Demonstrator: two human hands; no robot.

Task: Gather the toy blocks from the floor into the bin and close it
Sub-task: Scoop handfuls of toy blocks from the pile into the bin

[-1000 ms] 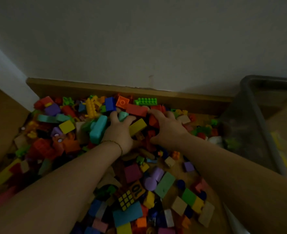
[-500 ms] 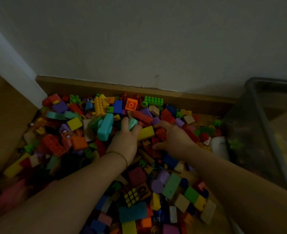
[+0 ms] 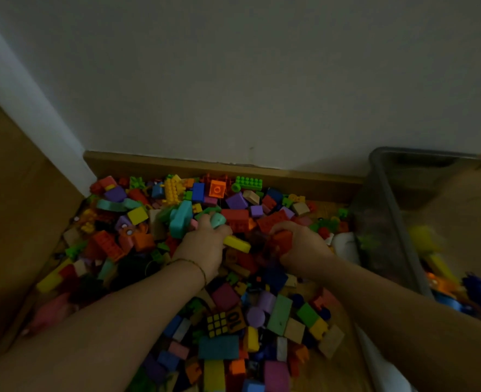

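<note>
Head view: both hands are working in the middle of a heap of toy blocks [image 3: 279,315] that is lying on the floor [image 3: 344,360] against the skirting board [image 3: 205,165].

The main risk is spilling. Each hand is grasping a loose clump, not 1 tidy piece, so blocks are likely to be dropping out from under the palms on the way across. The bin [image 3: 386,199] is standing at the right, just beside the heap. Its near wall is rising above the blocks, so a low carry could be knocking the load against the rim. The dim light is also making small pieces easy to miss.

The left hand [image 3: 205,244] is lying knuckles up with its fingers [image 3: 202,222] curling round a teal block [image 3: 218,220]. A yellow block [image 3: 236,244] is poking out beside the thumb, touching the hand. The right hand [image 3: 298,244] is curling tightly, its fingers [image 3: 283,227] wrapping a red block [image 3: 281,239] from above. More blocks are pressing against both hands on every side.

Some toys are already sitting inside the bin. I cannot tell where its lid is.
</note>
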